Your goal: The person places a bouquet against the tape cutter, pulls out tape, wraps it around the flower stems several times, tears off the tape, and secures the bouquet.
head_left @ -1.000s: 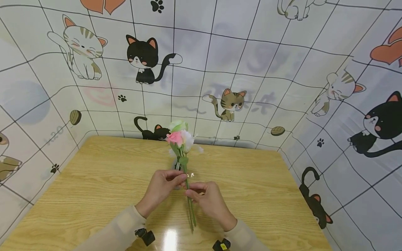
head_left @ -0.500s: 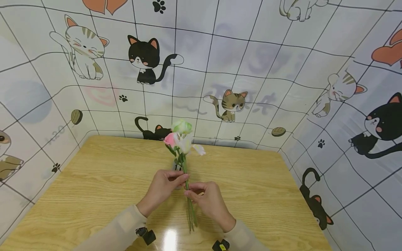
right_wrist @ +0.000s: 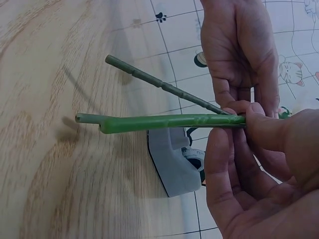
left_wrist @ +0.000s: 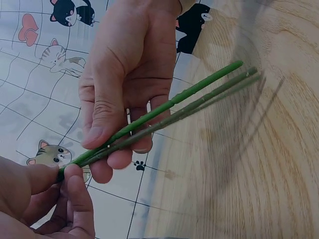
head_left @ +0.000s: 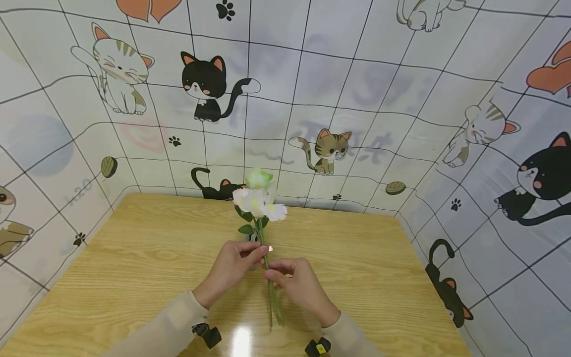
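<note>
Both hands hold a small bunch of flowers by its green stems [left_wrist: 172,102] above the table. A white bloom with pale pink edges [head_left: 254,202] faces me, and a pale green bloom [head_left: 259,178] shows behind it. The left hand [head_left: 234,264] pinches the stems below the leaves [head_left: 246,229]. Just lower, the right hand [head_left: 300,285] pinches the same stems between thumb and fingers; its grip shows close up in the right wrist view. The lower stem ends fan apart, free of the table. A pink rose seen earlier is hidden now.
A grey object with dark parts [right_wrist: 172,162] stands on the wooden table [head_left: 357,277] behind the hands, mostly covered by them in the head view. A wall sheet with cat drawings [head_left: 276,89] closes off the back and sides.
The bunch has turned between the fingers: the pink rose has swung out of sight and the white bloom has come to the front. The hands stay in nearly the same place.
</note>
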`<state>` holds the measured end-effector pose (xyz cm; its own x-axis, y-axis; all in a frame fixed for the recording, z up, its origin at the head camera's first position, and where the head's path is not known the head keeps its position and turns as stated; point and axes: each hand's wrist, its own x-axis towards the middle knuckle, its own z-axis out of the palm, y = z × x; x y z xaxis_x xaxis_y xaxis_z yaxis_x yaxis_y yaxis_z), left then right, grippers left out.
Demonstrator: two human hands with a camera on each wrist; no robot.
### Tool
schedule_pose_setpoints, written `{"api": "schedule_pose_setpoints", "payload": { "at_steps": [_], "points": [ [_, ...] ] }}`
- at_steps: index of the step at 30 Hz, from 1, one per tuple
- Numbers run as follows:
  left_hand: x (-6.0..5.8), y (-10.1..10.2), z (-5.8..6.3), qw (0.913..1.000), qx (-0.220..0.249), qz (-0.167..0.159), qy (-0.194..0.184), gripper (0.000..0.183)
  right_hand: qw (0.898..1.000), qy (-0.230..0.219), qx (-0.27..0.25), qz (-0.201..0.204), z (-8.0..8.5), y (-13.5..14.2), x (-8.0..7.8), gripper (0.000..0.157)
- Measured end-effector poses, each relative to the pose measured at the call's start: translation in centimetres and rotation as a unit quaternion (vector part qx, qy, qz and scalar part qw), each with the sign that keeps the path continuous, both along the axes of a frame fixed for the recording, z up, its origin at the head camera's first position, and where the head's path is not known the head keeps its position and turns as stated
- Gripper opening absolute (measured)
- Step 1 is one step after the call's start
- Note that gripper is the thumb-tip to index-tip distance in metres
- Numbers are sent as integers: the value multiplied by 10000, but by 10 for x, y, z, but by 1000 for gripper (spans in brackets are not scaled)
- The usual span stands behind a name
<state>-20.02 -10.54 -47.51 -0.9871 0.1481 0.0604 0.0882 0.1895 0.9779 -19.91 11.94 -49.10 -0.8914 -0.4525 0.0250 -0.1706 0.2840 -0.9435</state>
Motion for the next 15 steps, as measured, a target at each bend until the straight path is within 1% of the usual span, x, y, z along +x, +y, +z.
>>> {"api": "schedule_pose_setpoints", "payload": {
  "at_steps": [4, 8, 11, 15],
  "points": [
    [0, 2, 0, 9998, 190, -32, -86, 29, 10000, 11, -28, -58, 1, 1, 0, 27],
    [-1, 3, -1, 9989, 401, 48, -220, 29, 9998, 84, -35, -165, 2, 0, 0, 26],
    [-1, 4, -1, 9984, 467, 131, -288, 29, 9996, 185, -13, -218, 3, 0, 1, 26],
    [-2, 4, -1, 9983, 483, 149, -295, 30, 9992, 246, 73, -319, 4, -1, 2, 25]
  ]
}}
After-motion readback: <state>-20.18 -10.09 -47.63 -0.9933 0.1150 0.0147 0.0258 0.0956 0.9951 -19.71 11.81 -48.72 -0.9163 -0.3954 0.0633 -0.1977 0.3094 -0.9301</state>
